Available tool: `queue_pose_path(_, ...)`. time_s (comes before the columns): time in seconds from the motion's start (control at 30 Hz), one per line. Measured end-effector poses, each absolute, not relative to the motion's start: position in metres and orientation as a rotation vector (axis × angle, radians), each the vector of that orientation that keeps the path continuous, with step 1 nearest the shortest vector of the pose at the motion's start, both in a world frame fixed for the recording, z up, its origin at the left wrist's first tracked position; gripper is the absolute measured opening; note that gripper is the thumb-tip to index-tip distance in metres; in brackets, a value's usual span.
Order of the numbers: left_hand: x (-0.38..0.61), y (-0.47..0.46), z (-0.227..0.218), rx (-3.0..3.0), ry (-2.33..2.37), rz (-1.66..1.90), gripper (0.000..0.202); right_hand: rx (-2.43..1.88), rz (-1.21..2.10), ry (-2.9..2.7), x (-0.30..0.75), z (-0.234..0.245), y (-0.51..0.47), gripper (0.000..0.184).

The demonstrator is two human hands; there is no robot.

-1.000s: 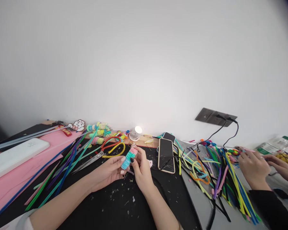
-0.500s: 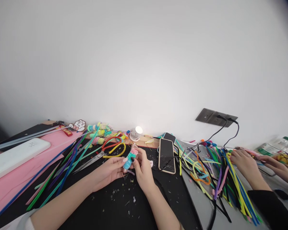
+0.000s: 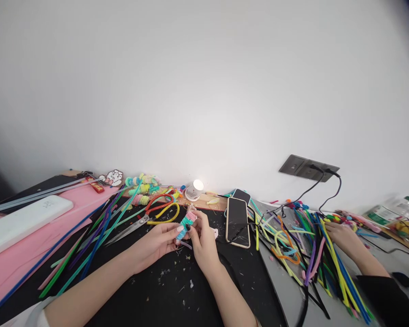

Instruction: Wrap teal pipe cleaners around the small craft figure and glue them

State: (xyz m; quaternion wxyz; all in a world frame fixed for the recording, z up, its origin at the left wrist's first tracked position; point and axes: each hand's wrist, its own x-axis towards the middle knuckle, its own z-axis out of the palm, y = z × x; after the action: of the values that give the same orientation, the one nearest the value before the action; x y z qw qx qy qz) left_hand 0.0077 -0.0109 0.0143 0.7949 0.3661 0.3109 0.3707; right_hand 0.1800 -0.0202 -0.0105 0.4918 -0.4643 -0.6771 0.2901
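Note:
A coiled pipe-cleaner piece [image 3: 184,228], banded in blue, teal and pink, is held between my two hands above the black mat [image 3: 170,290]. My left hand [image 3: 165,240] pinches its lower, blue end between thumb and fingers. Around the upper, pink end, my right hand [image 3: 202,234] is closed, its dark-nailed thumb pressing on the coil. A short purple strip [image 3: 186,245] shows just under the coil. Scissors [image 3: 143,221] with red and yellow handles lie beyond my left hand, blades spread.
Loose pipe cleaners [image 3: 95,240] lie left. Finished-looking coils [image 3: 141,188] stand near a lit lamp [image 3: 195,190]. A phone [image 3: 237,222] lies to the right, with cables and a pipe-cleaner heap [image 3: 341,272]. A co-worker's hand [image 3: 346,240] reaches across there. A white box [image 3: 27,225] sits left.
My hands stay closed on the coil, which has shifted slightly, with more pink showing. The co-worker's farther hand has left view; the nearer one has moved slightly.

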Motion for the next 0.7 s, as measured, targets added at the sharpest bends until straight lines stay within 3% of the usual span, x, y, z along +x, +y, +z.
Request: queue_pose_path(0.7, 0.0090, -0.0112, 0.0150, 0.824, 0.710, 0.831, 0.039, -1.122, 0.712, -1.663, 0.1793, -0.0043, -0.0229, 0.038)
